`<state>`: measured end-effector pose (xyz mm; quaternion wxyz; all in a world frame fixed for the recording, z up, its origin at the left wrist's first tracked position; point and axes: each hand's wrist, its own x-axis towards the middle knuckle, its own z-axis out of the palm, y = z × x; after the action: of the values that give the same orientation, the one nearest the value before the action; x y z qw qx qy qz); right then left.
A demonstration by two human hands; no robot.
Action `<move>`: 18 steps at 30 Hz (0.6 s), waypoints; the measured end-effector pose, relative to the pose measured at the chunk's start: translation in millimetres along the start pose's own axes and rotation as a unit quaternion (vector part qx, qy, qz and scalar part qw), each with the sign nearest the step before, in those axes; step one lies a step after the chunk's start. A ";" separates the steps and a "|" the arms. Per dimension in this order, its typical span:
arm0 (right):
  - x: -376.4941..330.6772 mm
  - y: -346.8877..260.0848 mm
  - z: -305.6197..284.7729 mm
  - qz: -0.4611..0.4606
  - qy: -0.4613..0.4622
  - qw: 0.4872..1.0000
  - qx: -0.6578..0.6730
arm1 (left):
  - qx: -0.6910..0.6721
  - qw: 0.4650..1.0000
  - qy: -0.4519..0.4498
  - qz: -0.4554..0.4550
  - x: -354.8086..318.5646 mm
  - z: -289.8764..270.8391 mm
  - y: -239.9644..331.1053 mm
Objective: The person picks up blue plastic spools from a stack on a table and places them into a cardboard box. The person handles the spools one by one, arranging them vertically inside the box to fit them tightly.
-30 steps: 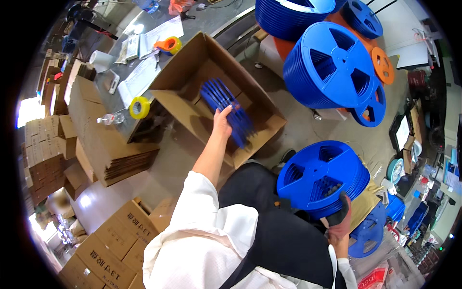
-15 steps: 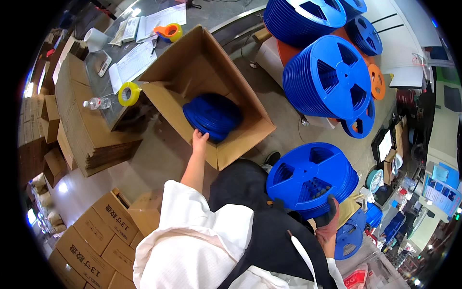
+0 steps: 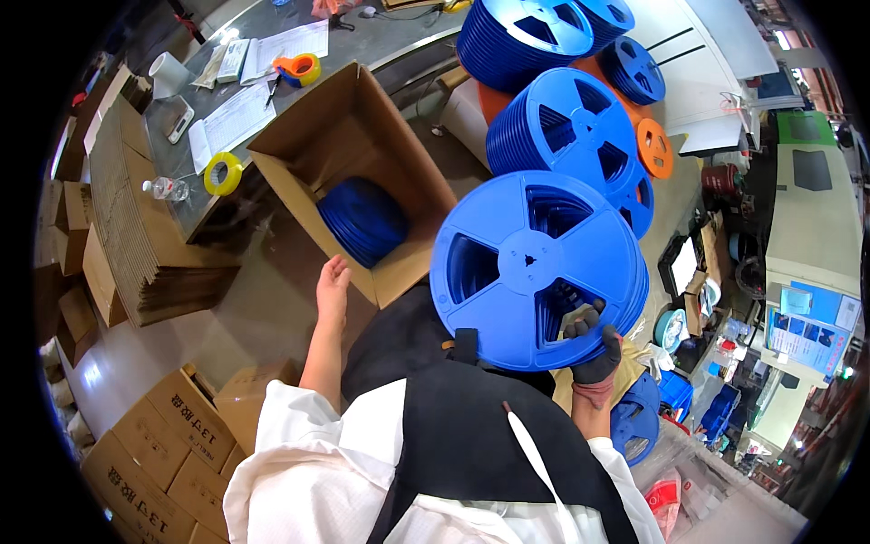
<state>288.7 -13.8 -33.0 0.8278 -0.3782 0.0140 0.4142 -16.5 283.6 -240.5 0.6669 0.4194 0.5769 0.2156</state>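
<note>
In my right hand (image 3: pixel 595 352), which wears a dark fingerless-looking glove, is a stack of blue plastic reels (image 3: pixel 517 238). The fingers curl through a cut-out of the top reel near its lower right edge. The stack hangs in front of my body, its spoked face toward me. My bare left hand (image 3: pixel 333 283) holds nothing, its fingers loosely raised beside the near left edge of an open cardboard box (image 3: pixel 381 118). Inside that box, more blue reels (image 3: pixel 362 218) lie stacked and tilted at the bottom.
Tall stacks of blue reels (image 3: pixel 566 127) and an orange reel (image 3: pixel 654 149) stand at the far right. Flattened cartons (image 3: pixel 154 208) lean at left beside a table (image 3: pixel 362 41) with yellow tape (image 3: pixel 222 174) and papers. Closed cartons (image 3: pixel 168 444) are piled at lower left.
My left hand has drawn back from the reels in the box. My right hand has raised its reel stack, bringing it up and left toward the box. The whole view has shifted slightly.
</note>
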 end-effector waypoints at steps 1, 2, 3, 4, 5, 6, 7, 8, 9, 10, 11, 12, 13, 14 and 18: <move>-1.9 -3.5 -2.8 0.000 -0.022 1.000 0.020 | -0.018 1.000 -0.003 -0.002 -8.0 9.7 20.8; -4.5 -4.2 -2.4 -0.008 -0.035 0.999 0.030 | -0.021 0.999 -0.014 0.031 -11.4 12.5 27.6; -3.9 -5.1 -0.8 -0.017 -0.048 0.998 0.040 | -0.024 0.997 -0.024 0.064 -11.1 15.8 32.3; -5.8 -3.2 -0.9 -0.027 -0.062 0.996 0.054 | -0.023 0.994 -0.034 0.099 -11.3 18.4 39.5; -13.7 -4.6 17.1 -0.046 0.087 0.995 -0.015 | -0.019 0.992 -0.040 0.114 -16.0 25.8 51.4; -14.8 -5.7 14.3 -0.045 0.063 0.997 0.000 | -0.014 0.990 -0.052 0.133 -18.6 32.9 57.3; -12.9 -7.6 7.9 -0.045 0.037 0.998 0.019 | -0.007 0.985 -0.065 0.157 -21.0 40.0 64.4; -9.0 -8.2 8.8 -0.045 0.009 0.998 0.037 | -0.001 0.980 -0.077 0.181 -25.4 47.7 74.4; -8.2 -8.6 10.9 -0.036 0.004 0.997 0.063 | -0.010 0.980 -0.085 0.182 -32.6 55.9 84.6; -4.9 -7.7 17.6 -0.038 -0.013 0.997 0.069 | -0.014 0.978 -0.086 0.191 -39.4 62.6 95.4; -2.5 -6.9 24.7 -0.040 -0.028 0.996 0.074 | -0.018 0.976 -0.088 0.197 -45.6 69.1 103.7; 0.3 -6.8 28.6 -0.042 -0.043 0.995 0.079 | -0.022 0.975 -0.090 0.203 -50.8 75.9 112.1; 0.8 -7.7 28.5 -0.039 -0.064 0.994 0.081 | -0.018 0.974 -0.091 0.206 -55.5 82.3 120.0; 0.0 -7.4 29.6 -0.036 -0.062 0.995 0.075 | -0.018 0.974 -0.092 0.207 -60.2 86.7 126.7; -3.5 -9.6 31.4 -0.023 -0.081 0.995 0.051 | 0.003 0.963 -0.064 0.261 -79.0 109.0 140.8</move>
<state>284.0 0.3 -3.5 0.8538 -0.3010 -0.0409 0.4228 95.6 266.9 -82.1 0.6217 0.5702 0.4047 0.3531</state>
